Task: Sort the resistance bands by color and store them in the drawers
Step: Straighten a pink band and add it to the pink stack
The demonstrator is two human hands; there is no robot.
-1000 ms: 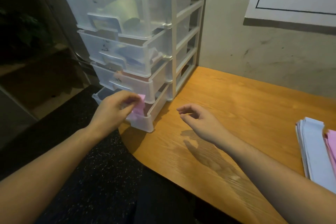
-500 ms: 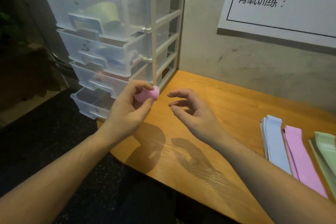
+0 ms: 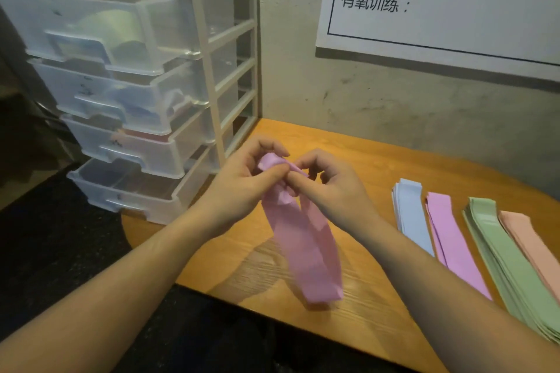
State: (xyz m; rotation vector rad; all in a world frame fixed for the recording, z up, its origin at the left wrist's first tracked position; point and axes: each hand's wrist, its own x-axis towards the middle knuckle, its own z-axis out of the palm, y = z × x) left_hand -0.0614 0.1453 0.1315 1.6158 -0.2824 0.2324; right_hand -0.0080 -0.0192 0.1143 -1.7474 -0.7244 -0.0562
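At the frame's centre, the left hand (image 3: 239, 191) and right hand (image 3: 330, 188) both pinch the top of a pink band (image 3: 300, 245) whose loop hangs blurred over the wooden table (image 3: 357, 160). Band stacks (image 3: 448, 239) lie at right; the drawer unit (image 3: 145, 94) stands upper left, drawers pulled out.

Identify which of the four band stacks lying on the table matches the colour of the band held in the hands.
The pink stack, second from the left, between the blue stack and green stack; the peach stack is more orange.
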